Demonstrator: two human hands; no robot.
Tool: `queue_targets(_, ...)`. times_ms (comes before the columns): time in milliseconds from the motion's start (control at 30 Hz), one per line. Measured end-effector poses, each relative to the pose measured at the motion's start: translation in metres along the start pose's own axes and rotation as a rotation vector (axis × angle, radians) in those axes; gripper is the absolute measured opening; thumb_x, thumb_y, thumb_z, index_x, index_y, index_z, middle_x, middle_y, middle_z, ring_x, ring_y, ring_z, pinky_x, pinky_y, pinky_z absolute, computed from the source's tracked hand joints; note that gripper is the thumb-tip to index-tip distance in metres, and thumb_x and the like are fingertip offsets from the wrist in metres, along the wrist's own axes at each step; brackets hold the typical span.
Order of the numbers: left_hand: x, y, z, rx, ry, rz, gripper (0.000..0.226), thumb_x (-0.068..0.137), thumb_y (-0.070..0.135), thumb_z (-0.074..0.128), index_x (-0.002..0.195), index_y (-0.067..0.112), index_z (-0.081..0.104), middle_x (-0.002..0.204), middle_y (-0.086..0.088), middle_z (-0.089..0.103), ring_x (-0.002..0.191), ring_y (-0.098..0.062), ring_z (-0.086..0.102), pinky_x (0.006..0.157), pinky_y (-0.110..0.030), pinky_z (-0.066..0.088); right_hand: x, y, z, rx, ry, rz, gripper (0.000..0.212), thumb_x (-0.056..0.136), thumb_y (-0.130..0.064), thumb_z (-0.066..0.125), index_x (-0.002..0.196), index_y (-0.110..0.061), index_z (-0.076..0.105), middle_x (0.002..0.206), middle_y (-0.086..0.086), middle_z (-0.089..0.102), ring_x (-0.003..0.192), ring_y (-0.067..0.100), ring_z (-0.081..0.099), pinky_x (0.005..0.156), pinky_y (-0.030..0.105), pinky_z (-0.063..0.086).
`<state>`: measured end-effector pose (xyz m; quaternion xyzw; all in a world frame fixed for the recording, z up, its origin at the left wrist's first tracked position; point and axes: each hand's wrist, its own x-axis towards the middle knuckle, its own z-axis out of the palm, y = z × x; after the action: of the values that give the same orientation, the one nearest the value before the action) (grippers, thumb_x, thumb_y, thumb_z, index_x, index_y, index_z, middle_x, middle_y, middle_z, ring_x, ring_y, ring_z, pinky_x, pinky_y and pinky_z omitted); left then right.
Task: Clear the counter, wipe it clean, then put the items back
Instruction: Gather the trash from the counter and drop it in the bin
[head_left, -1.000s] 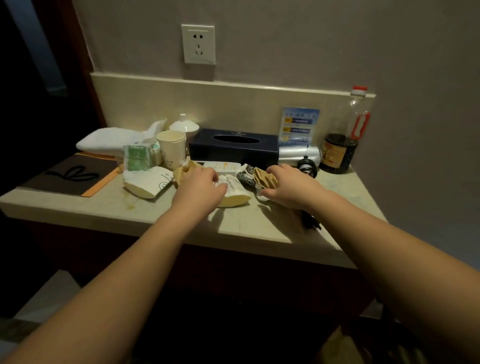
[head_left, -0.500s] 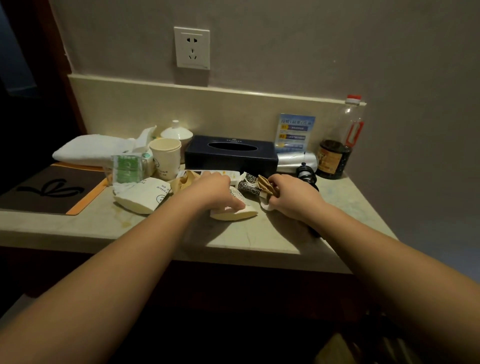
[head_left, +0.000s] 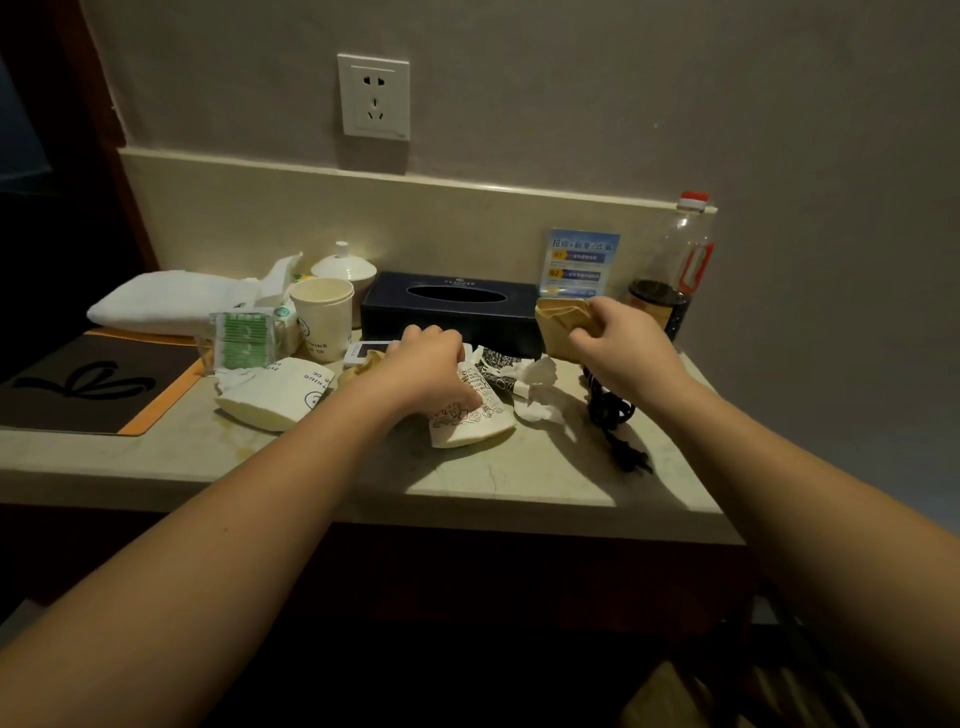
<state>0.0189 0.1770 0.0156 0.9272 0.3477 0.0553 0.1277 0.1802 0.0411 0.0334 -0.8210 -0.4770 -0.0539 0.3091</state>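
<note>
Right hand (head_left: 618, 338), at two o'clock from the counter's (head_left: 493, 478) centre, pinches a crumpled brown paper wrapper (head_left: 561, 325) and holds it clear of the surface, in front of the dark tissue box (head_left: 452, 306). Left hand (head_left: 431, 364), near the centre, curls its fingers over a printed white paper bag (head_left: 475, 421) lying on the counter. Loose tissue (head_left: 540, 387) and a black cord (head_left: 613, 415) lie at three o'clock. Sound practice, by judgement: gather light rubbish first, lift rather than drag, and keep sleeves and wrists off the paper cup (head_left: 322, 317) at ten o'clock, which would tip easily.
</note>
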Motion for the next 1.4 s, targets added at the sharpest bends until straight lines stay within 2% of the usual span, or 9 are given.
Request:
queue_targets(167, -0.008, 0.000, -0.005, -0.162, -0.045, 0.049, 0.042, 0.078, 0.039, 0.077, 0.102, 0.022, 0.047, 0.098, 0.000, 0.058, 0.086, -0.017, 0.057, 0.070, -0.032, 0.051, -0.004, -0.002, -0.012, 0.267, 0.012, 0.073, 0.023, 0.091, -0.024, 0.051, 0.111, -0.018, 0.060, 0.104, 0.004, 0.064, 0.094, 0.021, 0.060, 0.075, 0.036, 0.054)
queue_targets(300, -0.016, -0.008, -0.008, -0.271, 0.043, 0.064, 0.041, 0.077, 0.038, 0.078, 0.098, 0.022, 0.046, 0.091, -0.001, 0.060, 0.080, -0.018, 0.058, 0.066, -0.035, 0.050, -0.010, -0.007, -0.016, 0.601, -0.061, 0.155, 0.015, 0.090, -0.020, 0.054, 0.098, -0.031, 0.060, 0.102, -0.001, 0.064, 0.098, 0.021, 0.060, 0.086, 0.043, 0.054)
queue_targets(467, -0.034, -0.017, -0.007, -1.088, 0.089, -0.006, 0.054, 0.081, 0.013, 0.075, 0.124, 0.019, 0.043, 0.116, -0.007, 0.060, 0.096, -0.022, 0.067, 0.077, -0.042, 0.060, -0.019, -0.019, -0.010, 0.802, -0.322, 0.168, 0.022, 0.094, -0.022, 0.055, 0.116, -0.021, 0.056, 0.109, 0.004, 0.060, 0.102, 0.024, 0.060, 0.089, 0.040, 0.053)
queue_targets(633, -0.054, -0.012, 0.001, -1.391, 0.033, -0.069, 0.023, 0.097, 0.015, 0.056, 0.119, 0.019, 0.060, 0.103, -0.009, 0.069, 0.084, -0.021, 0.069, 0.061, -0.034, 0.058, -0.019, -0.037, 0.008, 0.639, -0.308, 0.104, 0.030, 0.090, -0.037, 0.060, 0.118, -0.027, 0.054, 0.109, -0.003, 0.062, 0.102, 0.017, 0.060, 0.088, 0.040, 0.053)
queue_targets(800, -0.064, -0.012, 0.006, -1.536, 0.086, -0.169, 0.027, 0.103, 0.031, 0.043, 0.121, 0.021, 0.061, 0.106, -0.008, 0.070, 0.090, -0.022, 0.070, 0.064, -0.038, 0.057, -0.023, -0.055, 0.021, 0.606, -0.329, 0.090, 0.031, 0.091, -0.040, 0.058, 0.117, -0.026, 0.051, 0.107, -0.003, 0.059, 0.095, 0.012, 0.058, 0.074, 0.027, 0.053)
queue_targets(900, -0.068, -0.009, 0.008, -1.538, 0.109, -0.199, 0.032, 0.097, 0.040, 0.051, 0.121, 0.021, 0.058, 0.111, -0.008, 0.067, 0.099, -0.027, 0.066, 0.067, -0.039, 0.056, -0.029, -0.066, 0.032, 0.573, -0.376, 0.042, 0.039, 0.092, -0.042, 0.056, 0.127, -0.024, 0.049, 0.109, -0.003, 0.060, 0.097, 0.013, 0.060, 0.082, 0.032, 0.056)
queue_targets(1067, -0.071, -0.018, 0.010, -1.481, 0.204, -0.208, 0.032, 0.089, 0.017, 0.066, 0.120, 0.014, 0.058, 0.108, -0.010, 0.069, 0.095, -0.026, 0.069, 0.065, -0.038, 0.057, -0.020, -0.065, 0.027, 0.416, -0.420, -0.031, 0.045, 0.097, -0.046, 0.044, 0.135, -0.023, 0.045, 0.117, -0.005, 0.058, 0.098, 0.009, 0.057, 0.079, 0.025, 0.050)
queue_targets(1200, -0.074, -0.033, 0.005, -1.462, 0.356, -0.235, 0.018, 0.089, 0.012, 0.066, 0.105, 0.018, 0.061, 0.101, -0.006, 0.072, 0.086, -0.020, 0.071, 0.056, -0.033, 0.057, 0.009, -0.028, 0.004, 0.189, -0.234, 0.002, 0.047, 0.096, -0.047, 0.047, 0.133, -0.017, 0.047, 0.125, 0.000, 0.058, 0.104, 0.013, 0.055, 0.087, 0.028, 0.048)
queue_targets(1400, -0.075, -0.044, 0.009, -1.419, 0.416, -0.265, 0.026, 0.089, 0.013, 0.067, 0.114, 0.017, 0.060, 0.107, -0.005, 0.070, 0.095, -0.023, 0.069, 0.062, -0.037, 0.058, 0.015, 0.007, 0.010, -0.233, -0.645, -0.145, 0.085, 0.081, -0.054, 0.066, 0.150, -0.028, 0.022, 0.157, -0.002, 0.024, 0.141, 0.020, 0.028, 0.113, 0.037, 0.026)
